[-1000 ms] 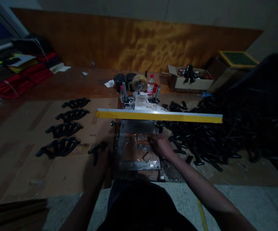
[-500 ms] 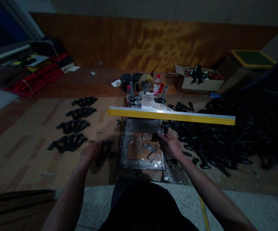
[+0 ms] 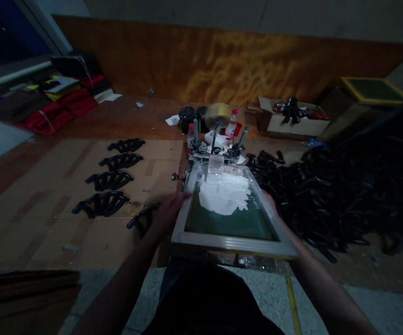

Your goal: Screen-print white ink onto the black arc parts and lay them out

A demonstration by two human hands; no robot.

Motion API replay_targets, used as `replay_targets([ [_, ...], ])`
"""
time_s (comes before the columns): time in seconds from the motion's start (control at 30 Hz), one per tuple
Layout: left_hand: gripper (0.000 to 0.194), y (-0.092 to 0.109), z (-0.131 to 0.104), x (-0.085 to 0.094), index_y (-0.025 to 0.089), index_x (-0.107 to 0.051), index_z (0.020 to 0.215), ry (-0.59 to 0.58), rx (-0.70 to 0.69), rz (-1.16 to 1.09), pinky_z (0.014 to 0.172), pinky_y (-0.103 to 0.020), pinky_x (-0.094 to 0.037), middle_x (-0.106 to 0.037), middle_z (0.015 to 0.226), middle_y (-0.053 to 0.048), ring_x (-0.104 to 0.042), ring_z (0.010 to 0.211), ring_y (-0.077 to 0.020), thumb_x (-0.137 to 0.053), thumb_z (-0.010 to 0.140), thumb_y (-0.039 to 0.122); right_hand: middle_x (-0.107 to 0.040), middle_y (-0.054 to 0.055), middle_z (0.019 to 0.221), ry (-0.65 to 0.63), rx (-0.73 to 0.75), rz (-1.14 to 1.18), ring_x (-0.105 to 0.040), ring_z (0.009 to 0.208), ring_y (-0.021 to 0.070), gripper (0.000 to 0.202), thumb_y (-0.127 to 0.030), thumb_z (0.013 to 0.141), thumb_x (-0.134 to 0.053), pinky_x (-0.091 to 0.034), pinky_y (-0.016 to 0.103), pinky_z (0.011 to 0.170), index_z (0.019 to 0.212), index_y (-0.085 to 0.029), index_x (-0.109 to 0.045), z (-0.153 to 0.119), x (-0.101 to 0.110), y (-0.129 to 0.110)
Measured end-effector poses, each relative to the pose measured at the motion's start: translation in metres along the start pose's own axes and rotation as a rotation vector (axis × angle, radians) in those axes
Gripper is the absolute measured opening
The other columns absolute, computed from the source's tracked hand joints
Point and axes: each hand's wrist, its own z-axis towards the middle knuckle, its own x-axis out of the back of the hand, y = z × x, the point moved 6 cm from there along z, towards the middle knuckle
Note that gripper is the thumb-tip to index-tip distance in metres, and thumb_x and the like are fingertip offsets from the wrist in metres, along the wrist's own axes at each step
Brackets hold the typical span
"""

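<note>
A screen printing frame point(image 3: 234, 244) with a pale metal border lies in front of me, tilted slightly. White ink point(image 3: 224, 195) covers the upper part of its green mesh point(image 3: 229, 225). A squeegee with a pale block point(image 3: 215, 165) rests at the ink's far edge. My left hand point(image 3: 171, 209) is at the frame's left rail, its blurred fingertips at the rail; whether they grip is unclear. My right hand point(image 3: 270, 201) is at the right rail, its fingers mostly hidden behind it. Beside my left wrist lies a black curved, slatted piece point(image 3: 142, 220).
Several similar black pieces point(image 3: 102, 204) stand in a column on the cardboard point(image 3: 48, 223) at left. A large heap of black parts point(image 3: 302, 200) spreads at right. Behind the frame are a tape roll point(image 3: 218, 114), a bottle point(image 3: 232, 124) and dark jars point(image 3: 187, 115). An open box point(image 3: 295, 124) stands back right.
The screen frame has swung down from its raised position and now covers the printing bed. My left hand has moved right, away from the black piece; my right hand has shifted outward to the frame's right side.
</note>
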Motion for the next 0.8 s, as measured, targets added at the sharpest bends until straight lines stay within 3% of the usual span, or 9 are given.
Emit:
replay_targets([
  [0.07, 0.055, -0.039, -0.011, -0.012, 0.016, -0.062, 0.125, -0.052, 0.09, 0.008, 0.088, -0.039, -0.052, -0.07, 0.109, -0.01, -0.064, 0.102, -0.027, -0.049, 0.085, 0.052, -0.065, 0.018, 0.111, 0.116, -0.11, 0.011, -0.062, 0.097, 0.0298, 0.045, -0.025, 0.094, -0.034, -0.05, 0.044, 0.085, 0.125, -0.012, -0.063, 0.015, 0.022, 0.016],
  [0.1, 0.061, -0.056, -0.014, -0.019, 0.015, -0.055, 0.134, -0.074, 0.126, 0.006, 0.087, -0.04, -0.053, -0.071, 0.108, -0.011, -0.065, 0.1, -0.0272, -0.051, 0.084, 0.05, -0.061, 0.02, 0.12, 0.189, -0.123, 0.028, -0.059, 0.106, 0.0305, 0.046, -0.026, 0.094, -0.037, -0.048, 0.044, 0.09, 0.13, -0.01, -0.059, 0.024, 0.032, 0.011],
  [0.2, 0.071, -0.092, -0.012, -0.035, 0.013, -0.041, 0.146, -0.077, 0.169, 0.049, 0.09, -0.041, -0.051, -0.071, 0.105, -0.013, -0.066, 0.099, -0.0277, -0.052, 0.084, 0.045, -0.042, 0.021, 0.145, 0.296, 0.071, 0.049, -0.042, 0.13, 0.0318, 0.065, -0.034, 0.086, -0.059, -0.04, 0.042, 0.103, 0.144, -0.009, -0.042, 0.055, 0.045, -0.046],
  [0.27, 0.07, -0.105, -0.007, -0.04, 0.013, -0.041, 0.146, -0.08, 0.16, 0.065, 0.092, -0.041, -0.05, -0.07, 0.108, -0.014, -0.066, 0.101, -0.0277, -0.052, 0.085, 0.045, -0.049, 0.019, 0.14, 0.166, 0.217, -0.005, -0.045, 0.125, 0.0317, 0.061, -0.033, 0.082, -0.066, -0.04, 0.041, 0.101, 0.137, -0.011, -0.049, 0.069, 0.034, -0.093],
  [0.33, 0.07, -0.112, -0.003, -0.043, 0.013, -0.041, 0.145, -0.111, 0.166, 0.052, 0.09, -0.041, -0.051, -0.071, 0.107, -0.013, -0.067, 0.099, -0.0273, -0.052, 0.085, 0.046, -0.064, 0.014, 0.118, -0.047, 0.266, -0.066, -0.055, 0.11, 0.0284, 0.037, -0.029, 0.083, -0.064, -0.043, 0.035, 0.092, 0.118, -0.016, -0.062, 0.069, 0.014, -0.125],
  [0.4, 0.07, -0.115, -0.001, -0.045, 0.011, -0.04, 0.145, -0.144, 0.176, 0.033, 0.089, -0.041, -0.052, -0.071, 0.108, -0.014, -0.067, 0.097, -0.027, -0.051, 0.086, 0.046, -0.069, 0.011, 0.101, -0.22, 0.288, -0.116, -0.06, 0.098, 0.0248, 0.02, -0.023, 0.086, -0.058, -0.044, 0.03, 0.082, 0.104, -0.018, -0.066, 0.052, -0.003, -0.138],
  [0.57, 0.064, -0.11, -0.003, -0.043, 0.01, -0.045, 0.141, -0.128, 0.156, 0.027, 0.098, -0.039, -0.049, -0.065, 0.125, -0.016, -0.065, 0.109, -0.0261, -0.051, 0.086, 0.043, -0.069, 0.009, 0.102, -0.398, 0.641, -0.082, -0.06, 0.097, 0.0216, 0.022, -0.013, 0.084, -0.052, -0.042, 0.028, 0.073, 0.1, -0.018, -0.066, -0.006, -0.008, -0.143],
  [0.63, 0.063, -0.108, -0.004, -0.043, 0.01, -0.047, 0.14, -0.122, 0.171, 0.033, 0.097, -0.04, -0.05, -0.067, 0.121, -0.016, -0.066, 0.107, -0.0269, -0.051, 0.086, 0.043, -0.069, 0.006, 0.096, -0.426, 0.688, -0.043, -0.06, 0.093, 0.0205, 0.018, -0.014, 0.082, -0.055, -0.041, 0.027, 0.072, 0.094, -0.02, -0.066, -0.011, -0.004, -0.141],
  [0.8, 0.065, -0.108, -0.005, -0.043, 0.012, -0.048, 0.138, -0.103, 0.207, -0.003, 0.089, -0.042, -0.053, -0.07, 0.112, -0.015, -0.067, 0.101, -0.0276, -0.054, 0.084, 0.047, -0.068, 0.01, 0.1, -0.244, 0.558, -0.06, -0.058, 0.094, 0.0215, 0.017, -0.016, 0.087, -0.053, -0.041, 0.029, 0.076, 0.099, -0.017, -0.066, -0.006, -0.007, -0.138],
])
